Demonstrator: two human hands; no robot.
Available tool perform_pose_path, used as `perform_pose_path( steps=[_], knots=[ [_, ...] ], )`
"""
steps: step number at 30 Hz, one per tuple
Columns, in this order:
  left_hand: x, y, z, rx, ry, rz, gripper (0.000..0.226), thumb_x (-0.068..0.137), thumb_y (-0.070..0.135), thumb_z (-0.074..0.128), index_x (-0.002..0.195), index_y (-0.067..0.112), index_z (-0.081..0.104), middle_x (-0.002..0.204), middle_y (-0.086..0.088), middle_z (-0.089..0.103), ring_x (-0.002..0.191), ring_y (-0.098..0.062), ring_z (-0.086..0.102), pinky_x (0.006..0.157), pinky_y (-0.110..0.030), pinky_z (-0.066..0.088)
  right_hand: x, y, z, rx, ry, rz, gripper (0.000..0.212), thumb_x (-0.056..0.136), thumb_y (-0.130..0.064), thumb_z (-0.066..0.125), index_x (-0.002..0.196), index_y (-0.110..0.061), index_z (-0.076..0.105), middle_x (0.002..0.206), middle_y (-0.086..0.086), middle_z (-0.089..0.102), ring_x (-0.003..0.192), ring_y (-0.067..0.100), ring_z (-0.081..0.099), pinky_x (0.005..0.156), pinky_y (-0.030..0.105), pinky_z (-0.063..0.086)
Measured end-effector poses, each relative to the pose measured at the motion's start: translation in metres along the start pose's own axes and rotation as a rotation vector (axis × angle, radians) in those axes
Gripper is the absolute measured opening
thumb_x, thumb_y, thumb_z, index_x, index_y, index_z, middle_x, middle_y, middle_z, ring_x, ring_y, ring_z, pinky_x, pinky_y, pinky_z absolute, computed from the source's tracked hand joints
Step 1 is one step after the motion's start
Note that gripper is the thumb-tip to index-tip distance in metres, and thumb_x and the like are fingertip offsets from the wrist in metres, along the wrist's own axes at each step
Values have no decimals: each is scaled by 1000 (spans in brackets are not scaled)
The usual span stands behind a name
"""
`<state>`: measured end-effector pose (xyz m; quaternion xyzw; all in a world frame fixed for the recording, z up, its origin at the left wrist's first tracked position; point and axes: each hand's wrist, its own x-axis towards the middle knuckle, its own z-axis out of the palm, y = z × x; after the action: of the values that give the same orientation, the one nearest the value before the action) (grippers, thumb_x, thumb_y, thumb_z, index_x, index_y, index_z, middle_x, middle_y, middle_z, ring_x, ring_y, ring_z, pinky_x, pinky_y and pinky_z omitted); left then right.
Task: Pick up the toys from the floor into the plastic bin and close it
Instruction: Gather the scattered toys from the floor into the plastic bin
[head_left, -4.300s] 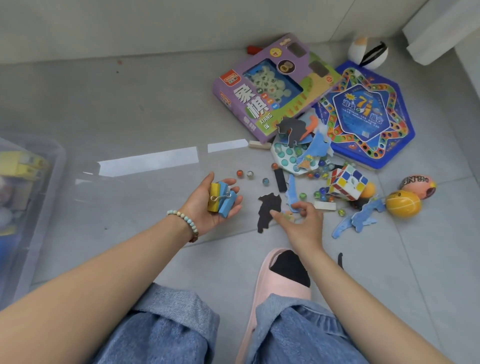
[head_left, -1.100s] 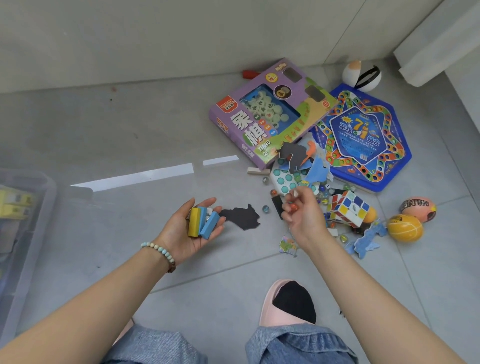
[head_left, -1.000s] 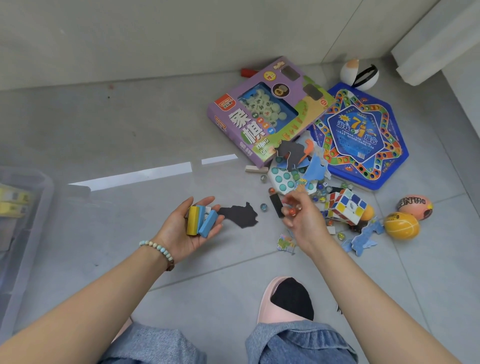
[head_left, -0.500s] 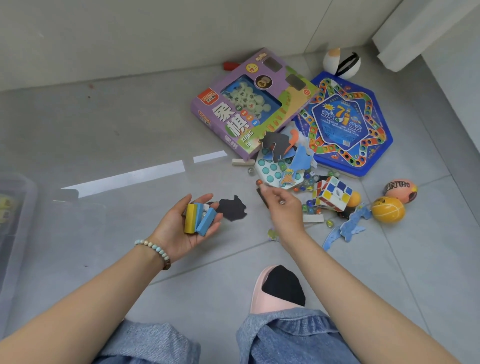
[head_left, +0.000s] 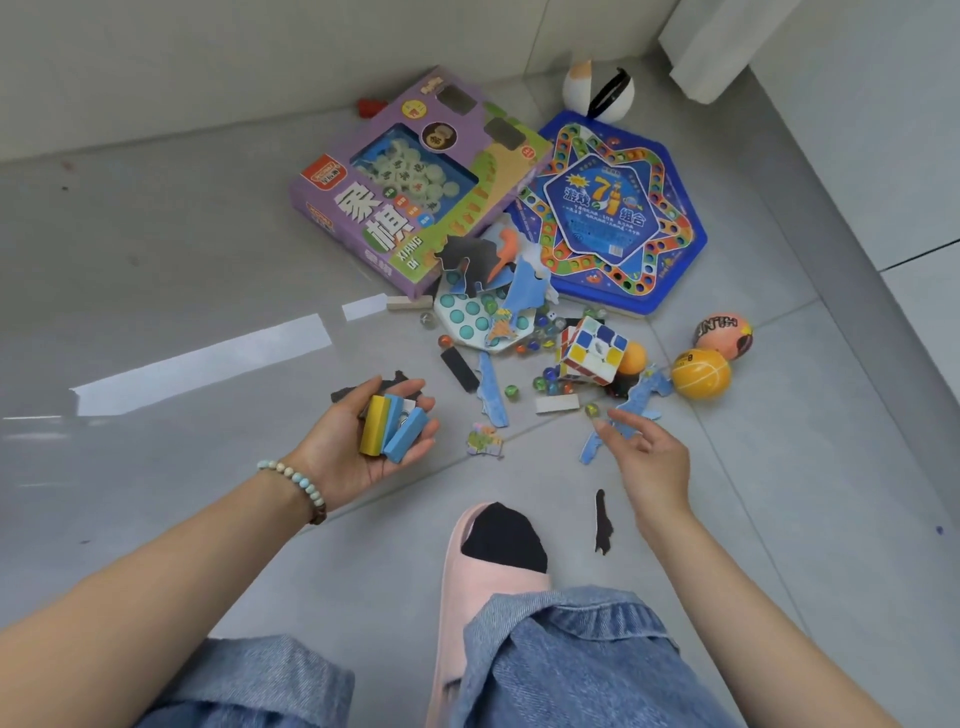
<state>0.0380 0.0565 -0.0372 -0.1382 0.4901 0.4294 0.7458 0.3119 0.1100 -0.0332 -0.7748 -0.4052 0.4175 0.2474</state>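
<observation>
- Grey tile floor (head_left: 182, 270) in a corner, pale wall (head_left: 260, 52) behind. I'm looking down at both arms, jeans and a pink slipper (head_left: 478, 582).
- Left grip (head_left: 358, 452): palm up, just off the floor, fingers curled round a bundle of blocks, 1 yellow (head_left: 375, 430) and 2 blue (head_left: 405, 441). Bead bracelet (head_left: 293, 480) on that wrist.
- Black cutout (head_left: 343, 393) on the floor, partly hidden behind the left fingers.
- Right grip (head_left: 649, 457): fingers spread and relaxed, holding nothing, tips over the low end of a blue puzzle piece (head_left: 589, 452). Can't tell if they touch it. Green marble (head_left: 591, 410) just beside the fingertips.
- Rest of the toys lie on the floor ahead, btwn grips and wall:
- Purple box (head_left: 363, 218) w/ a blue hex board (head_left: 675, 208) touching its right edge; white ball (head_left: 597, 91) behind the board.
- Cube (head_left: 592, 351) in the middle, loose marbles (head_left: 550, 374) around it, white block (head_left: 557, 404) just in front.
- 2 orange balls (head_left: 701, 374) right of the cube, touching each other.
- Small puzzle bit (head_left: 485, 441) btwn the grips; thin black scrap (head_left: 601, 522) near the slipper.
</observation>
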Motion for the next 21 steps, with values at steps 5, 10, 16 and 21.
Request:
perform_pose_path(
  steps=[5, 10, 16, 21],
  knots=[
    [4, -6, 0, 10, 15, -11, 40, 97, 42, 38, 102, 14, 66, 88, -9, 73, 71, -24, 70, 63, -37, 58, 18, 13, 5, -197, 49, -152, 25, 82, -24, 71, 106, -18, 69, 52, 0, 34, 46, 10, 30, 50, 21, 33],
    [7, -7, 0, 4, 34, -1, 38, 97, 40, 39, 102, 14, 66, 87, -8, 73, 71, -24, 71, 64, -37, 58, 24, 15, 17, -222, 48, -155, 22, 83, -27, 70, 104, -22, 70, 57, -3, 37, 52, 10, 34, 50, 23, 31],
    [8, -6, 1, 11, 40, -1, 39, 97, 41, 38, 101, 15, 67, 87, -8, 73, 71, -24, 71, 62, -37, 58, 23, 13, 11, -131, 1, -188, 12, 85, -19, 68, 92, -9, 69, 54, -2, 37, 52, 10, 35, 48, 15, 32],
    [7, -8, 2, 18, 47, -10, 39, 97, 42, 39, 102, 15, 67, 87, -8, 73, 72, -24, 71, 62, -37, 58, 10, 22, 13, -186, -88, -255, 25, 81, -30, 71, 102, -17, 64, 48, -3, 38, 52, 12, 39, 56, 16, 37]
  ],
)
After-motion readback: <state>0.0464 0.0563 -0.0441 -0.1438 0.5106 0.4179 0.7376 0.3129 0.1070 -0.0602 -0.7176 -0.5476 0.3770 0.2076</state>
